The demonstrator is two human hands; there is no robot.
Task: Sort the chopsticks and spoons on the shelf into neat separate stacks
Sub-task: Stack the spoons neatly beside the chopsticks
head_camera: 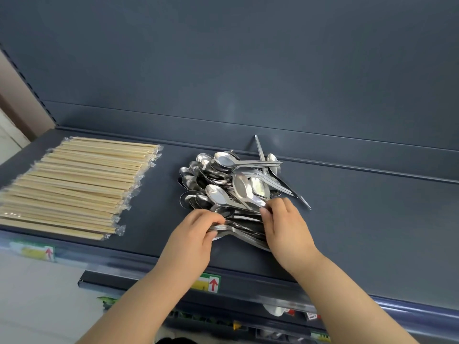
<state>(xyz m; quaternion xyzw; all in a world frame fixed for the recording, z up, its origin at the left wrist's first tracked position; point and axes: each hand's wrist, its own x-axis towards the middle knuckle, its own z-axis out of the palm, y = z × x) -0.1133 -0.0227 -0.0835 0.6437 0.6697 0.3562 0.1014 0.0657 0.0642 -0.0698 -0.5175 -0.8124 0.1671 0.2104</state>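
A pile of shiny metal spoons (223, 180) lies in the middle of the dark grey shelf (360, 219), bowls mostly to the left, some handles sticking out to the right and back. My left hand (196, 234) grips a bunch of spoon handles at the pile's front edge. My right hand (285, 224) pinches the handle of a spoon lying on top of the pile. Wrapped wooden chopsticks (74, 184) lie in a neat flat row on the shelf's left side, apart from the spoons.
The shelf's back panel (248, 70) rises right behind the spoons. Price labels with red arrows (211, 284) sit on the front rail. A lower shelf with small items (273, 311) shows below. Bare shelf surface lies to the right of the spoons.
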